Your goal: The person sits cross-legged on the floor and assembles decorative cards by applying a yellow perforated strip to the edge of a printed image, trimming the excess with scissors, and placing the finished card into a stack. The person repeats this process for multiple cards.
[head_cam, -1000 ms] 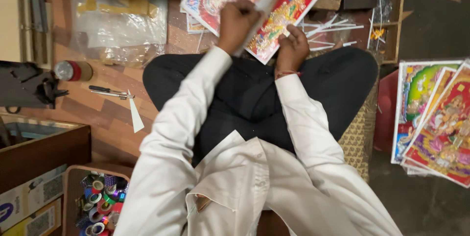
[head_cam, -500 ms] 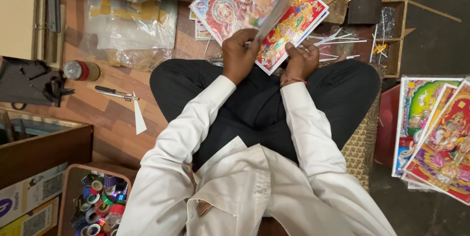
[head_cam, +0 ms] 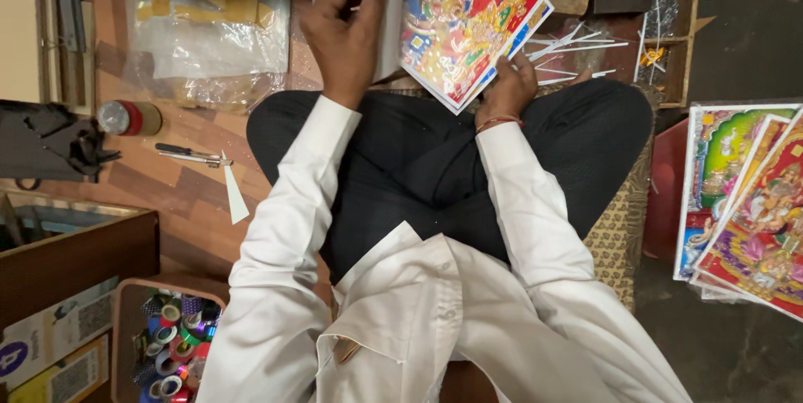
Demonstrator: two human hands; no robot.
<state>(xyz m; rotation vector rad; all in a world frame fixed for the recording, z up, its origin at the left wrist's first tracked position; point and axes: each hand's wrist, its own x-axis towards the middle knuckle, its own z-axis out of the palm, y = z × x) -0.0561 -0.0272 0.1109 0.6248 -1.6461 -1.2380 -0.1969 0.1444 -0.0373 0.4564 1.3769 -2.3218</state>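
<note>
I sit cross-legged on the floor in a white shirt and dark trousers. My left hand [head_cam: 347, 31] grips a white sheet or strip [head_cam: 386, 10] held over a stack of colourful printed pictures [head_cam: 468, 22] lying in front of my knees. My right hand [head_cam: 510, 85] rests on the lower right edge of that stack, fingers spread on it. A red thread circles my right wrist. The top of the stack runs out of the view.
Clear plastic bags [head_cam: 209, 43] lie to the left, with a red-capped bottle [head_cam: 125, 117] and a pen-like tool [head_cam: 191, 153] on the wooden floor. A box of coloured tape rolls [head_cam: 171, 340] sits lower left. More colourful prints [head_cam: 753, 202] lie at right. Thin white strips [head_cam: 577, 43] lie beyond the stack.
The view has moved closer and the stack now sits higher in the frame. My left hand has shifted left with the white sheet, and my right hand stays on the stack's edge.
</note>
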